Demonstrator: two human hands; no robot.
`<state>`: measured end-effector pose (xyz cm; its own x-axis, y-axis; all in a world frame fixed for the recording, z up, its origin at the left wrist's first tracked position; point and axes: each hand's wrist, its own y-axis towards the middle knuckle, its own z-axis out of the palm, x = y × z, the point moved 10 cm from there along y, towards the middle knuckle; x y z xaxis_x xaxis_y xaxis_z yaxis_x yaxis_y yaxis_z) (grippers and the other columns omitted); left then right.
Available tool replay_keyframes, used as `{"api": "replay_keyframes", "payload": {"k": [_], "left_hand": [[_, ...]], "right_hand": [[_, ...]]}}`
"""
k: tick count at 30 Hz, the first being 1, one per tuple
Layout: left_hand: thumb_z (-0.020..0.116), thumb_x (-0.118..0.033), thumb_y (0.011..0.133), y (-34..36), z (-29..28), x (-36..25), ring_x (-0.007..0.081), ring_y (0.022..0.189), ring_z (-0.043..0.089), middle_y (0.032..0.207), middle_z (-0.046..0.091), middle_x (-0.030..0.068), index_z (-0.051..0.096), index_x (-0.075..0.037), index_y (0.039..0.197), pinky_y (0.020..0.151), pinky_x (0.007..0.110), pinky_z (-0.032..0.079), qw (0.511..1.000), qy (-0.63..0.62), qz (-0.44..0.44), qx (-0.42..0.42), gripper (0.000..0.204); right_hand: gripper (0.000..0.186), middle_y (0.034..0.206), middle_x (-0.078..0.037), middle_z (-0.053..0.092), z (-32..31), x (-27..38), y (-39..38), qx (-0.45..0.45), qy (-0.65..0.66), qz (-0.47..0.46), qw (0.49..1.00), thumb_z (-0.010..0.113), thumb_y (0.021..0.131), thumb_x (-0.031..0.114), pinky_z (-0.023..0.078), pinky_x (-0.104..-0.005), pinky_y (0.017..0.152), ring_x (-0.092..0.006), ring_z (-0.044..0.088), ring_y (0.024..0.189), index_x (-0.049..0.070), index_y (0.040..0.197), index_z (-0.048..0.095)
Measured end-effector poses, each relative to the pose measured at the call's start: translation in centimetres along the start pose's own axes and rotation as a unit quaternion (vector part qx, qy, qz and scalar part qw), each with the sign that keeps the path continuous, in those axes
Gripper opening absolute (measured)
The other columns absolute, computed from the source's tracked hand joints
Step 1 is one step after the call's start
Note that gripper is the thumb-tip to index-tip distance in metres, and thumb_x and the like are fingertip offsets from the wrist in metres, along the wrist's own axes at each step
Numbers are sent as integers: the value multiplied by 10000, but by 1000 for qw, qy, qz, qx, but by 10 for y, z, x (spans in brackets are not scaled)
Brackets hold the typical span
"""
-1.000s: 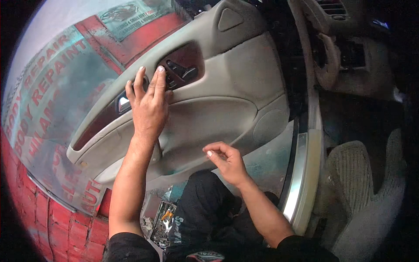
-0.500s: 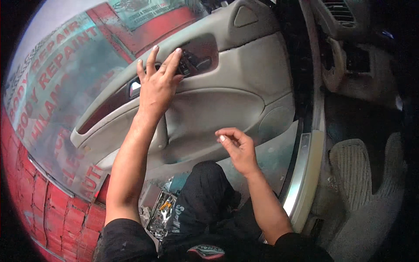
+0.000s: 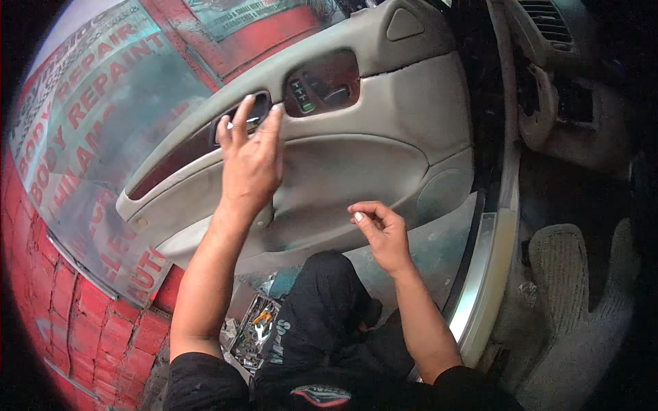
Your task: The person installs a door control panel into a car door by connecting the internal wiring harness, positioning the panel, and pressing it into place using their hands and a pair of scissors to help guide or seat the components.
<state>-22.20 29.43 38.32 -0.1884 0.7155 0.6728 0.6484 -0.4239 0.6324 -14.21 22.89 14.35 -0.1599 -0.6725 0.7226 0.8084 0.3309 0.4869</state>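
Note:
A beige car door panel (image 3: 404, 103) stands open before me. Set into its armrest is a dark trim plate with a window switch block (image 3: 300, 97); left of that sits the inner door handle (image 3: 260, 111) in a dark recess. My left hand (image 3: 252, 168) is raised by the handle, its fingers spread and slightly blurred, with nothing in them. Whether a fingertip touches the handle, I cannot tell. My right hand (image 3: 385, 236) hovers before the lower door pocket (image 3: 329, 171), thumb and fingers pinched together. Anything between those fingertips is too small to make out.
Beside my knee (image 3: 329, 281) lies a tray of tools (image 3: 255, 332), with an orange-handled one on top. The metal door sill (image 3: 473, 281) runs along the right, with the car's footwell and ribbed mat (image 3: 558, 274) beyond. A printed banner (image 3: 103, 123) hangs on the red wall (image 3: 82, 322).
My left hand has drawn back from the switch block, which now shows uncovered along with the door handle. The right hand keeps its pinch. The view has shifted slightly.

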Motion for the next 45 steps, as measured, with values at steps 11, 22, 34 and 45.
{"api": "replay_keyframes", "payload": {"k": [11, 22, 34, 45], "left_hand": [[608, -55, 824, 22, 16, -21, 329, 1448, 301, 1359, 593, 78, 447, -81, 1442, 1133, 640, 205, 996, 60, 44, 49, 639], [634, -95, 828, 40, 30, -40, 230, 1252, 461, 1228, 634, 11, 509, -126, 1339, 1149, 633, 210, 962, 117, 200, 144, 527], [669, -57, 794, 46, 24, -16, 351, 1237, 469, 1210, 609, 179, 524, -126, 1334, 1021, 485, 351, 973, -127, 24, 192, 564], [725, -113, 802, -4, -2, -42, 259, 794, 593, 785, 623, 66, 635, -38, 1066, 792, 423, 430, 992, -103, 77, 17, 288]], "right_hand": [[142, 1008, -28, 698, 1, -5, 1, 4, 8, 19, 1000, 654, 948, 125, 481, -275, 833, -103, 603, 904, 45, 1053, 706], [148, 1017, -42, 694, 2, -6, 0, 6, -15, 2, 1000, 655, 953, 133, 491, -298, 851, -126, 622, 924, 32, 1050, 703], [151, 1018, -15, 690, 12, 2, -2, 25, -57, -12, 998, 643, 963, 104, 497, -263, 823, -95, 617, 904, 32, 1085, 697], [147, 1011, -39, 693, 11, -12, -3, 26, -15, 18, 999, 657, 945, 122, 483, -293, 850, -127, 619, 944, 30, 1049, 702]]}}
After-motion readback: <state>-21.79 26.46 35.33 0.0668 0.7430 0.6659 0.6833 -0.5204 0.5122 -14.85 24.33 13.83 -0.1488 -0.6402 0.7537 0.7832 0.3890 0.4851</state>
